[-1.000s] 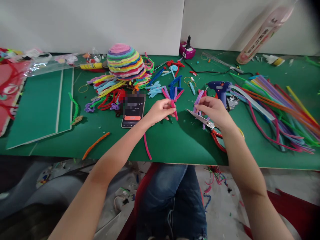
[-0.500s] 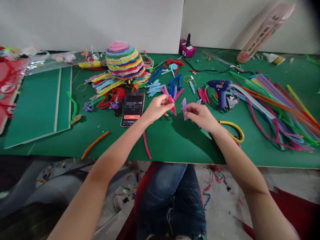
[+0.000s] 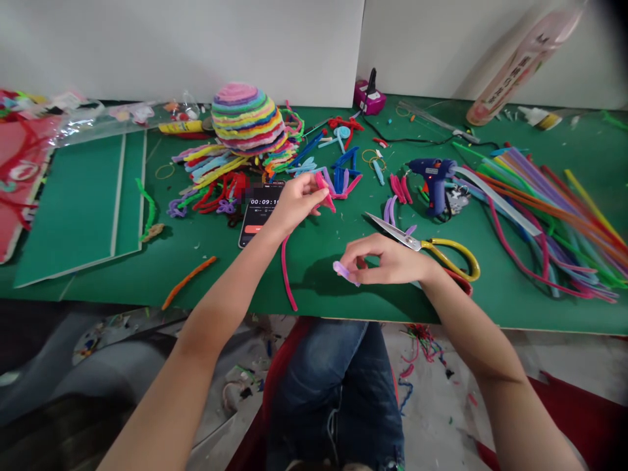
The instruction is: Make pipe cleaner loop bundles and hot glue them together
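Observation:
Pinched in the fingers of my left hand (image 3: 305, 196) is a piece of pink pipe cleaner (image 3: 324, 190), held above the table near the phone. My right hand (image 3: 385, 259) is closed on a short purple pipe cleaner piece (image 3: 347, 272), nearer to the table's front edge. Yellow-handled scissors (image 3: 415, 242) lie partly under my right wrist, blades pointing left. Short purple pieces (image 3: 389, 210) rest just beyond the blades, and short pink pieces (image 3: 401, 188) lie farther back. A long pink pipe cleaner (image 3: 286, 275) lies below my left hand.
A blue glue gun (image 3: 432, 178) stands at right beside a heap of long pipe cleaners (image 3: 554, 216). A striped dome (image 3: 248, 119) sits at the back over bundled strands. The phone (image 3: 258, 212) shows a timer. A pink bottle (image 3: 523, 69) and a green board (image 3: 83, 203) flank the table.
My right hand has moved down and toward me with the purple piece, uncovering the scissors and purple pieces. My left hand has shifted slightly left and up, still holding the pink piece.

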### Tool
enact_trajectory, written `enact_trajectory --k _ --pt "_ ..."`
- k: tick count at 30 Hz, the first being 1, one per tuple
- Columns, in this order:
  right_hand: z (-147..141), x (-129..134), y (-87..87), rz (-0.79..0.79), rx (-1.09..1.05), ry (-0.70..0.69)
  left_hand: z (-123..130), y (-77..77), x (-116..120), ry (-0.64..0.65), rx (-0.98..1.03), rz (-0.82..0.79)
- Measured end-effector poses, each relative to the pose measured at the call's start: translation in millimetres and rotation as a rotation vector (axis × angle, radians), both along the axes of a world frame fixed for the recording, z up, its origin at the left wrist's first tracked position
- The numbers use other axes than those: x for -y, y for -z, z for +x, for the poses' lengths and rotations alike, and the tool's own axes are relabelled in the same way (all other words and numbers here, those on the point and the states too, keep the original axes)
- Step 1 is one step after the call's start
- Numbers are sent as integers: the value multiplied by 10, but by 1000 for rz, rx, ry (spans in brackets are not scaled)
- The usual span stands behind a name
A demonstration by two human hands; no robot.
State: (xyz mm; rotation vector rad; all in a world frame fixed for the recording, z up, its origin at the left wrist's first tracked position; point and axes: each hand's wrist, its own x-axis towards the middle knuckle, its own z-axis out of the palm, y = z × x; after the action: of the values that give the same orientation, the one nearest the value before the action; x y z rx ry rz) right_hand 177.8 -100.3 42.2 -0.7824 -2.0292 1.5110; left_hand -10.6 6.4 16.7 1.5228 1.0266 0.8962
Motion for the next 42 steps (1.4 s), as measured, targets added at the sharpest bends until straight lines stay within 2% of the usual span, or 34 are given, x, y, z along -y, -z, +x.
enact_trajectory --k 1,3,8,11,13,17,24,42 --pt "-4 -5 3 -28 -14 -4 -8 -4 -6 -6 -3 6" --pt "-6 -34 34 -87 -60 75 -16 -1 -9 -5 3 15" --pt "25 -181 197 -108 -158 608 22 20 31 72 42 -49" --pt "57 -251 279 -103 -132 800 64 -8 94 130 42 -101" --pt "68 -273 310 -109 -109 820 90 -39 141 149 42 -110" --pt "49 -273 330 -97 -113 773 125 -71 206 150 15 -114" --pt "9 -253 323 -77 -152 773 158 -24 226 157 -7 -114" --pt "1 -257 410 7 -134 795 180 -14 261 170 1 -83"
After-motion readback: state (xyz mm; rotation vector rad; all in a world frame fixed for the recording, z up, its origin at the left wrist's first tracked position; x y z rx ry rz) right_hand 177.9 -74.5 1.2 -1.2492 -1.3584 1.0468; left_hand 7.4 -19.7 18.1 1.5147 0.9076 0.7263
